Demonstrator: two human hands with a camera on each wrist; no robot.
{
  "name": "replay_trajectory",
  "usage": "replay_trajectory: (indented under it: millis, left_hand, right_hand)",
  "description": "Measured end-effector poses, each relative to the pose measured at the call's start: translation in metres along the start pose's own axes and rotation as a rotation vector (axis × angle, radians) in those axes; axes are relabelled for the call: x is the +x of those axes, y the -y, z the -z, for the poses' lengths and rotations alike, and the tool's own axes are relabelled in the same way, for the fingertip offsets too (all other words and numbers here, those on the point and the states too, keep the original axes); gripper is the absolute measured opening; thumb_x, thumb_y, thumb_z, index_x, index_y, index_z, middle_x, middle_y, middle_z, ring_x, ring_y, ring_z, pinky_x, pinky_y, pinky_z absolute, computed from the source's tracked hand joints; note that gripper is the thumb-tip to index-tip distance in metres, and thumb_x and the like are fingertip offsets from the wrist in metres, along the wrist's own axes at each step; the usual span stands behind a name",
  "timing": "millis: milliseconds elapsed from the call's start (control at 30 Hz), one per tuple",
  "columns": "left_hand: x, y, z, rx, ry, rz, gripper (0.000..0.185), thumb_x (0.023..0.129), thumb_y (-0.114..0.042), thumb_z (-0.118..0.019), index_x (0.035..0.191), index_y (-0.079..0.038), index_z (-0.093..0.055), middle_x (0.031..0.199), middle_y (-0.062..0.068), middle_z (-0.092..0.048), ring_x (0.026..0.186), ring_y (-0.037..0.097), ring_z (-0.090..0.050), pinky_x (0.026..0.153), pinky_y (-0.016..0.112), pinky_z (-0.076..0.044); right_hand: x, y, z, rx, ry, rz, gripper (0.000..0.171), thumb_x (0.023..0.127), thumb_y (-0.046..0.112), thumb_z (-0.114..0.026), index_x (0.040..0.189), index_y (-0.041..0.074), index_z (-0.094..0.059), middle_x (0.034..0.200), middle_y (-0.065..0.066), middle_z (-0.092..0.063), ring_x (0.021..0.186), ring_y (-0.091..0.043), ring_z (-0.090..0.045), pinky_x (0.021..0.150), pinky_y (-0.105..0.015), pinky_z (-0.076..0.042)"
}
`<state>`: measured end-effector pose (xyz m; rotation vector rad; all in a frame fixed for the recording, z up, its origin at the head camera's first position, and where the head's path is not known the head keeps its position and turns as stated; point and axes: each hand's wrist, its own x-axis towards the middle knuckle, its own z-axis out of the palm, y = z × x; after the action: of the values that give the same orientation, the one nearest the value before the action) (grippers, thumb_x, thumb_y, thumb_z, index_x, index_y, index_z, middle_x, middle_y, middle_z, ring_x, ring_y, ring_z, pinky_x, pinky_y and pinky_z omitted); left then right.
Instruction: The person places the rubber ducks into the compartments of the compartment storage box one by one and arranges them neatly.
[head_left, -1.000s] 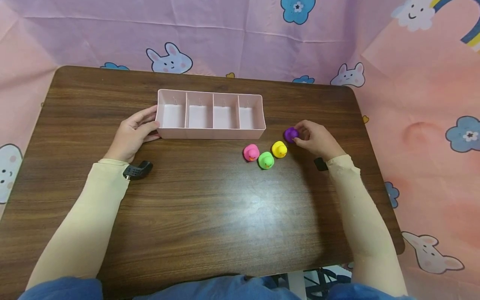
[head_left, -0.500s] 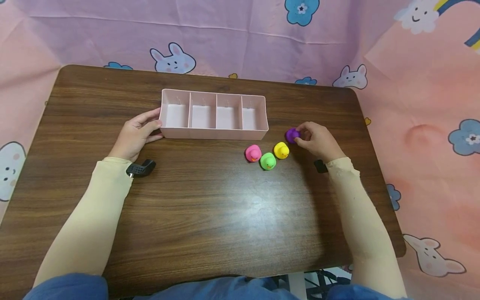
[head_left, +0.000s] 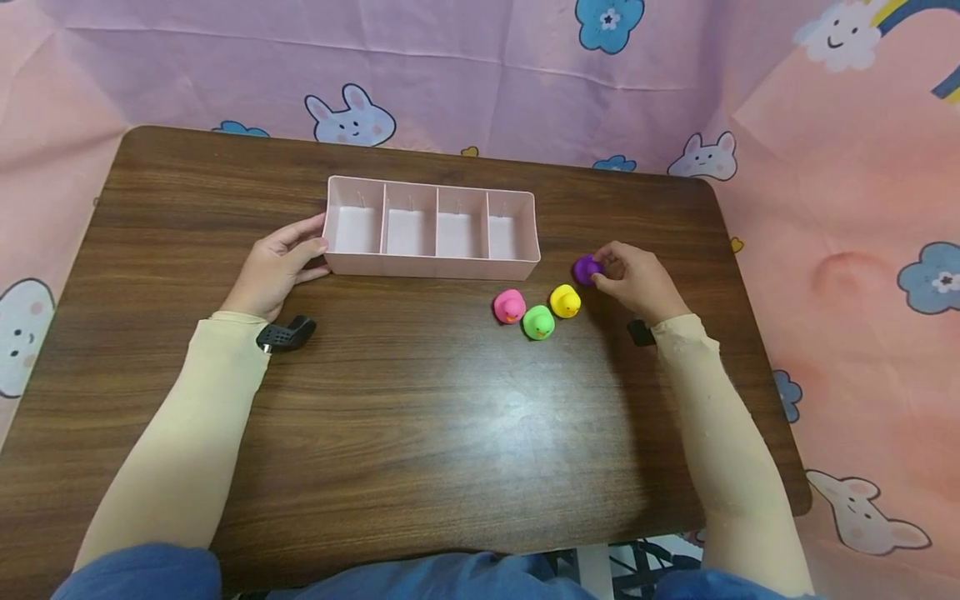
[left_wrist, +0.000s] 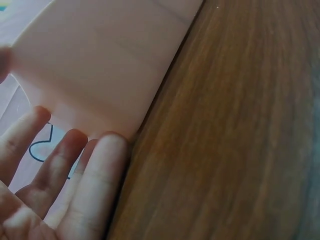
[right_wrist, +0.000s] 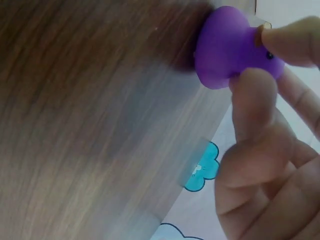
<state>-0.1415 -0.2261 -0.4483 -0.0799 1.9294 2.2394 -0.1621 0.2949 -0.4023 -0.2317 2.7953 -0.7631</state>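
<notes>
Head view | right hand (head_left: 636,279) pinches purple duck (head_left: 586,269) by its head, near the pink box (head_left: 435,267)'s right end; whether duck touches bench (head_left: 375,400), cannot tell | left hand (head_left: 273,267), fingers fairly straight, touches pink box's left end (a sensible brace) | advice: pinch lightly, lift straight, clear of yellow duck (head_left: 565,301)

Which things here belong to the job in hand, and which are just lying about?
In the job:
pale pink divided box, touched by the left hand
purple duck, pinched by the right hand
probably yellow duck, green duck, pink duck

Just around:
brown table
patterned backdrop
black left wrist device
</notes>
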Motion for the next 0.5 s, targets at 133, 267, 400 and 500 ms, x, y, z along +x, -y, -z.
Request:
replay_trajectory:
  millis: [133, 267, 400, 500]
  left_hand:
    - [-0.001, 0.000, -0.001, -0.006, 0.004, 0.005, 0.053, 0.090, -0.017, -0.065, 0.140, -0.010, -0.048, 0.141, 0.018, -0.044, 0.112, 0.016, -0.057, 0.079, 0.024, -0.057]
    - [-0.001, 0.000, -0.001, -0.003, 0.010, -0.001, 0.054, 0.090, -0.016, -0.065, 0.140, -0.009, -0.047, 0.142, 0.019, -0.042, 0.113, 0.018, -0.056, 0.079, 0.025, -0.057]
    - [-0.001, -0.001, 0.000, -0.021, 0.009, 0.000, 0.055, 0.089, -0.017, -0.067, 0.140, -0.008, -0.047, 0.142, 0.020, -0.042, 0.114, 0.020, -0.056, 0.079, 0.025, -0.057]
    - [-0.002, -0.002, 0.000, -0.036, 0.011, 0.008, 0.057, 0.088, -0.017, -0.068, 0.140, -0.007, -0.047, 0.143, 0.019, -0.041, 0.115, 0.021, -0.055, 0.080, 0.025, -0.057]
  right_hand:
    - [-0.002, 0.000, 0.000, 0.010, -0.070, 0.002, 0.030, 0.087, 0.027, -0.069, 0.113, 0.019, -0.057, 0.105, -0.001, -0.063, 0.086, -0.021, -0.056, 0.075, -0.037, -0.054]
    - [-0.004, 0.004, 0.002, -0.015, -0.159, 0.026, 0.030, 0.088, 0.029, -0.068, 0.114, 0.019, -0.058, 0.105, 0.001, -0.061, 0.082, -0.020, -0.053, 0.070, -0.034, -0.050]
    - [-0.003, 0.015, 0.006, -0.030, -0.210, 0.080, 0.030, 0.087, 0.029, -0.069, 0.113, 0.017, -0.061, 0.104, -0.002, -0.061, 0.080, -0.022, -0.050, 0.068, -0.032, -0.046]
    - [-0.001, 0.025, 0.007, -0.025, -0.241, 0.121, 0.030, 0.087, 0.030, -0.069, 0.112, 0.015, -0.062, 0.104, -0.003, -0.062, 0.079, -0.024, -0.051, 0.068, -0.032, -0.044]
